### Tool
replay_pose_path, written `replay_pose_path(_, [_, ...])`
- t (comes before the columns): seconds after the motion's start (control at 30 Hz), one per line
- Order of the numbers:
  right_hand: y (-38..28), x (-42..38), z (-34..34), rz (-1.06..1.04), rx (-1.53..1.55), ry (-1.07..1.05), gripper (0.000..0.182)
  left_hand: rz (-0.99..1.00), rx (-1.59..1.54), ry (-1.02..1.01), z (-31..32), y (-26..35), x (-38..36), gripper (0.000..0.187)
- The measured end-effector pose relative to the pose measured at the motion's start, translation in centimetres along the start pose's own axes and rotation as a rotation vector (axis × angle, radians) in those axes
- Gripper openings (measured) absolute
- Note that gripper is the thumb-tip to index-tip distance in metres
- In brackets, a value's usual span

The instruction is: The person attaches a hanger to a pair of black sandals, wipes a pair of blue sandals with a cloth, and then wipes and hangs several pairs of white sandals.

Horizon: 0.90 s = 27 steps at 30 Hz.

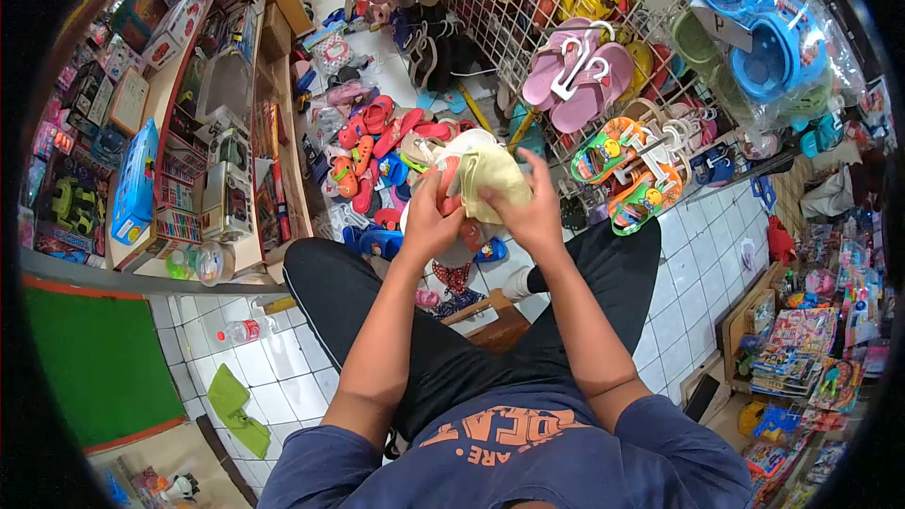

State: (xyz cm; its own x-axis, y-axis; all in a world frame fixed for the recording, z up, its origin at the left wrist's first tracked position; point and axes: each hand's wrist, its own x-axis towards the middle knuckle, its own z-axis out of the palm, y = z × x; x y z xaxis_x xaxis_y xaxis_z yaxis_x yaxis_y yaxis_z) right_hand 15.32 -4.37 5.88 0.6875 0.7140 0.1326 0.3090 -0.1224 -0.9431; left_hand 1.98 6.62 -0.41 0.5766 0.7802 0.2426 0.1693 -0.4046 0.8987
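Note:
In front of my knees, my left hand is closed around a white-and-pink sandal, mostly covered, so its exact shape is hard to tell. A folded pale yellow cloth lies against it. My right hand presses the cloth with its thumb, the fingers curled round the far side. Just beyond and to the left of both hands spreads a heap of children's sandals and clogs in red, blue and orange. Below my hands, a blue sandal rests on the floor.
A wire rack bears pink slippers, patterned green-orange sandals and bagged blue clogs. Boxed toys fill the left shelf. A plastic bottle and green cloth lie on the tiles. Magazines stand at right.

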Motion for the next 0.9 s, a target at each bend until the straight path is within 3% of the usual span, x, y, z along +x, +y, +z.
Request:
replay_pose_path(0.1, [-0.7, 0.3, -0.5, 0.010, -0.148, -0.085, 0.037, 0.051, -0.002, -0.029, 0.5, -0.7, -0.4, 0.050])
replay_pose_path(0.17, [0.4, 0.6, -0.6, -0.016, -0.153, -0.087, 0.030, -0.080, -0.383, -0.066, 0.5, 0.1, -0.5, 0.048])
replay_pose_path(0.43, [1.7, 1.0, -2.5, 0.301, 0.584, -0.306, 0.035, -0.301, -0.646, -0.305, -1.5, 2.0, 0.1, 0.058])
replay_pose_path(0.5, [1.3, 1.0, -2.7, 0.324, 0.584, -0.305, 0.036, -0.327, -0.671, -0.324, -1.9, 2.1, 0.4, 0.057])
replay_pose_path(0.57, [0.6, 1.1, -2.8, 0.453, 0.741, -0.067, 0.036, -0.335, -0.603, -0.215, -2.0, 1.0, 0.5, 0.050])
replay_pose_path(0.6, [-0.5, 1.2, -2.9, 0.404, 0.818, 0.008, 0.035, -0.348, -0.768, -0.131, -2.2, 0.8, 0.6, 0.050])
replay_pose_path(0.7, [-1.0, 2.0, -3.3, 0.000, 0.559, 0.047, 0.039, -0.281, -1.045, -0.044, -3.0, 0.7, 1.0, 0.045])
replay_pose_path(0.8, [-2.4, 1.8, -2.0, -0.161, 0.073, -0.054, 0.047, -0.263, -1.076, -0.023, -2.4, -0.7, 1.4, 0.039])
replay_pose_path(0.83, [-4.6, 1.3, -1.1, -0.356, 0.041, -0.138, 0.049, -0.265, -1.077, -0.023, -2.2, -0.1, 1.3, 0.039])
replay_pose_path(0.9, [-3.9, 0.7, 0.8, -0.259, 0.072, -0.340, 0.056, -0.363, -1.029, -0.004, -1.6, 1.2, 1.0, 0.036])
